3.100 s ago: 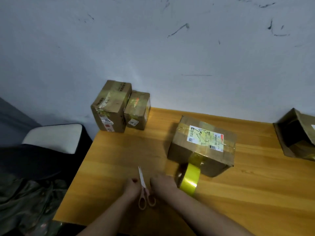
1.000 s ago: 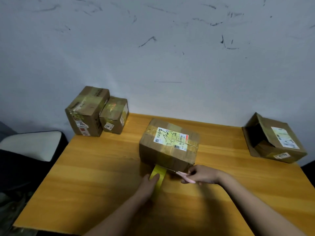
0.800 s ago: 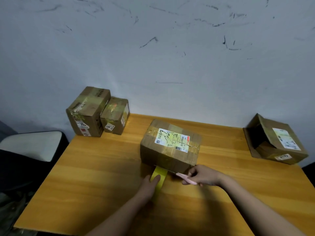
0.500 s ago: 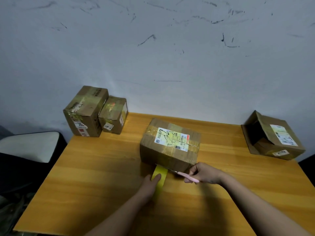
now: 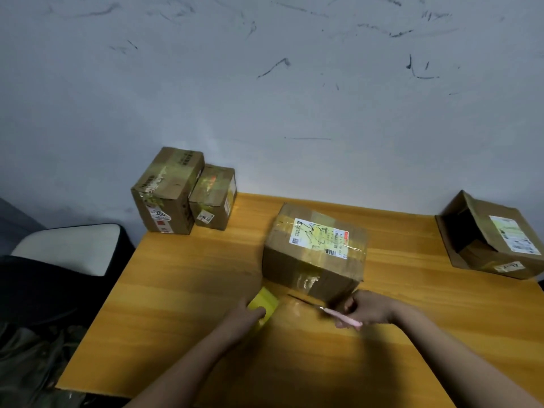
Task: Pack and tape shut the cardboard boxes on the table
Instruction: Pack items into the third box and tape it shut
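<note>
A taped cardboard box [image 5: 315, 254] with a white shipping label stands in the middle of the wooden table [image 5: 182, 290]. Just in front of it my left hand [image 5: 244, 316] holds the yellow tape roll [image 5: 263, 304] on the tabletop. My right hand [image 5: 368, 309] grips pink-handled scissors [image 5: 338, 315], whose blades point left along the box's lower front edge. The roll sits a little apart from the box, with a shiny patch of tape on the table between them.
Two taped boxes, a taller box [image 5: 166, 191] and a smaller box [image 5: 213, 198], stand at the table's back left corner against the wall. An open cardboard box [image 5: 494, 240] lies on its side at the back right. A dark chair with a white cushion [image 5: 67, 248] is to the left.
The tape strip that ran from the box to the roll is no longer stretched; the roll has moved left and away from the box. The scissors have drawn back slightly to the right.
</note>
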A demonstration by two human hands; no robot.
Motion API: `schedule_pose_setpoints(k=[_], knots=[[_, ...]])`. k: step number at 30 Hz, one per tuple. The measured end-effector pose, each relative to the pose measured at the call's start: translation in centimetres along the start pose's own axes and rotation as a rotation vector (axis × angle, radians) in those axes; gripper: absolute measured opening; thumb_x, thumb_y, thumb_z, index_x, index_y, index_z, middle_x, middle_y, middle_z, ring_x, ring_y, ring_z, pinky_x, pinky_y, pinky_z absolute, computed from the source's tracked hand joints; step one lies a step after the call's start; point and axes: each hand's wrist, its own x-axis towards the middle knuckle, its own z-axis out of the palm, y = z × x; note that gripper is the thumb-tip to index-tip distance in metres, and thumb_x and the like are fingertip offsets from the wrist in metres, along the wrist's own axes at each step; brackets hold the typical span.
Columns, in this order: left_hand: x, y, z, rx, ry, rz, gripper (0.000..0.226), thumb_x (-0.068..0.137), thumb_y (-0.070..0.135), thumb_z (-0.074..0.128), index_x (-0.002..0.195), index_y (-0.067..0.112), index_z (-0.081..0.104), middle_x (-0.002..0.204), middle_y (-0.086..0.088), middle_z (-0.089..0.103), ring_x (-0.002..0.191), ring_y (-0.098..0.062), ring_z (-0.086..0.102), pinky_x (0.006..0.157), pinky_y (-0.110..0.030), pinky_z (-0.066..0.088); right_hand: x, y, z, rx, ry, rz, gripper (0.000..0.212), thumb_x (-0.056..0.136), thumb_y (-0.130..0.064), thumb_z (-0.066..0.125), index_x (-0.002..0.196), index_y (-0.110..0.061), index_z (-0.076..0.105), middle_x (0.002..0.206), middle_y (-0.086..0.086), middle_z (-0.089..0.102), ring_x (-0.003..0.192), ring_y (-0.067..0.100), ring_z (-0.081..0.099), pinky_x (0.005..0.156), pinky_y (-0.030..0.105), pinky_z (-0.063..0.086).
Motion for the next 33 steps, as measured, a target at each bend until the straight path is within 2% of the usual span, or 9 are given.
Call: schedule_pose_setpoints(k=[3, 6, 13, 17, 22, 24, 27, 30, 33], knots=[[-0.1, -1.5, -2.9, 0.423, 0.065, 0.080, 0.060, 0.092, 0.041, 0.054, 0.144, 0.018, 0.032, 0.140, -0.006, 0.048, 0.124, -0.023, 0.049, 0.100, -0.029, 0.038, 1.4, -1.2, 3.6, -0.031, 0.112, 0.003, 0.022, 0.088, -0.030, 0.066, 0.067, -0.028, 0.061, 0.063, -0.008, 0.058, 0.053, 0.000, 0.049, 0.055, 0.018, 0.036], [0.0, -3.7, -5.3, 0.960, 0.165, 0.155, 0.052, 0.089, 0.052, 0.052, 0.130, 0.021, 0.044, 0.132, -0.002, 0.053, 0.123, -0.023, 0.050, 0.101, -0.036, 0.036, 3.1, -4.0, 7.8, -0.132, 0.289, 0.011, 0.027, 0.089, -0.036, 0.063, 0.065, -0.031, 0.052, 0.071, -0.004, 0.062, 0.065, 0.009, 0.054, 0.056, 0.024, 0.033], [0.3, -9.6, -8.4, 1.320, 0.186, 0.280, 0.054, 0.092, 0.046, 0.051, 0.137, 0.019, 0.038, 0.132, -0.002, 0.051, 0.120, -0.021, 0.050, 0.103, -0.036, 0.034, 7.1, -11.3, 14.5, -0.381, 0.468, 0.063, 0.034, 0.097, -0.039, 0.049, 0.123, -0.018, 0.049, 0.118, 0.004, 0.061, 0.106, 0.021, 0.060, 0.075, 0.028, 0.045], [0.4, -11.6, -8.7, 1.394, 0.118, 0.316, 0.046, 0.093, 0.038, 0.051, 0.131, 0.014, 0.041, 0.132, -0.009, 0.050, 0.119, -0.027, 0.049, 0.099, -0.040, 0.036, 8.7, -12.7, 17.0, -0.475, 0.451, 0.083, 0.053, 0.100, -0.036, 0.043, 0.146, -0.012, 0.032, 0.143, 0.008, 0.041, 0.122, 0.023, 0.048, 0.091, 0.031, 0.047], [0.7, -11.5, -8.6, 1.503, -0.017, 0.351, 0.044, 0.094, 0.037, 0.048, 0.129, 0.010, 0.044, 0.130, -0.013, 0.049, 0.117, -0.032, 0.049, 0.098, -0.044, 0.035, 8.8, -12.2, 17.8, -0.535, 0.399, 0.057, 0.052, 0.099, -0.043, 0.041, 0.143, -0.016, 0.038, 0.149, 0.006, 0.033, 0.128, 0.024, 0.043, 0.101, 0.035, 0.040], [1.1, -10.9, -9.0, 1.488, 0.013, 0.462, 0.048, 0.090, 0.051, 0.046, 0.119, 0.013, 0.055, 0.117, -0.010, 0.057, 0.106, -0.029, 0.056, 0.091, -0.041, 0.040, 8.1, -11.1, 16.8, -0.516, 0.571, -0.032, 0.045, 0.095, -0.047, 0.039, 0.127, -0.020, 0.056, 0.133, 0.003, 0.051, 0.114, 0.021, 0.055, 0.090, 0.033, 0.047], [2.1, -8.5, -9.9, 1.326, 0.241, 0.767, 0.044, 0.077, 0.060, 0.045, 0.074, 0.020, 0.066, 0.072, 0.000, 0.062, 0.063, -0.018, 0.061, 0.057, -0.030, 0.048, 6.4, -9.3, 13.3, -0.502, 0.971, -0.252, 0.033, 0.087, -0.044, 0.042, 0.094, -0.021, 0.064, 0.093, -0.003, 0.059, 0.081, 0.016, 0.058, 0.069, 0.028, 0.044], [3.3, -2.4, -8.7, 1.031, 0.415, 1.050, 0.027, 0.078, 0.047, 0.047, 0.087, 0.022, 0.052, 0.083, 0.000, 0.056, 0.072, -0.017, 0.055, 0.063, -0.031, 0.046, 4.1, -7.7, 7.1, -0.417, 1.303, -0.256, 0.031, 0.089, -0.039, 0.047, 0.111, -0.018, 0.054, 0.109, 0.003, 0.057, 0.099, 0.020, 0.051, 0.082, 0.033, 0.034], [4.7, 4.6, -5.6, 1.012, 0.418, 1.175, 0.048, 0.077, 0.049, 0.047, 0.111, 0.016, 0.052, 0.111, -0.005, 0.057, 0.100, -0.021, 0.052, 0.085, -0.035, 0.037, 2.8, -6.3, 2.0, -0.460, 1.202, -0.142, 0.052, 0.093, -0.048, 0.042, 0.134, -0.016, 0.049, 0.137, 0.006, 0.050, 0.127, 0.023, 0.043, 0.104, 0.037, 0.028]])
